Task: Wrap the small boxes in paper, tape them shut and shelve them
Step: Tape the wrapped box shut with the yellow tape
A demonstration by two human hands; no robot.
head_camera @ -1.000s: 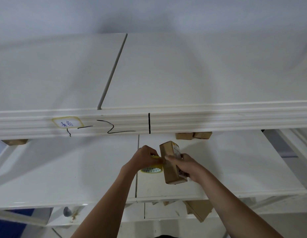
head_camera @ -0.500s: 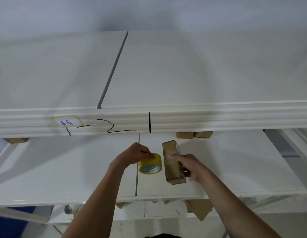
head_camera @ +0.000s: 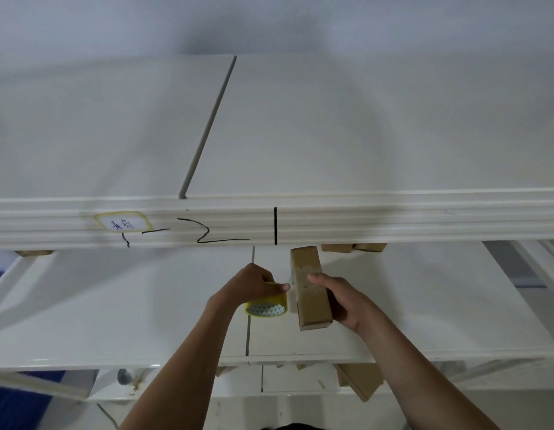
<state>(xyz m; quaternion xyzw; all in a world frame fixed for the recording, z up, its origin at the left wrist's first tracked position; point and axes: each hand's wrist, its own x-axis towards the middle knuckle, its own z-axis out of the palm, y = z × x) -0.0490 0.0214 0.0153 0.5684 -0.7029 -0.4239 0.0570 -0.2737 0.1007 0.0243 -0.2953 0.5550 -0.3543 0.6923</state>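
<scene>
Over a white shelf (head_camera: pixel 83 305), a person's left hand (head_camera: pixel 251 285) curls its fingers round a yellow tape roll (head_camera: pixel 266 307), thumb tip stretched toward the box at 3 o'clock of it; whether a strip of tape runs between roll and box cannot be made out. The right hand (head_camera: pixel 344 301) grips a long brown wrapped box (head_camera: pixel 310 287) from its far side, thumb laid across the top face, holding it clear of the shelf with its long axis running from 12 to 6 o'clock. The work appears to be at the taping stage, or just past it, with shelving yet to come; the next move likely calls for pressing any loose tape end flat and then setting the box down among the others. More brown parcels (head_camera: pixel 353 247) peek out at 12 o'clock of the box, mostly hidden behind the upper shelf's front rail (head_camera: pixel 393 221), which bears a handwritten label (head_camera: pixel 123 226) too blurred to read. Further parcels (head_camera: pixel 359 380) on the level below, at 6 o'clock, are cut off by the shelf edge
</scene>
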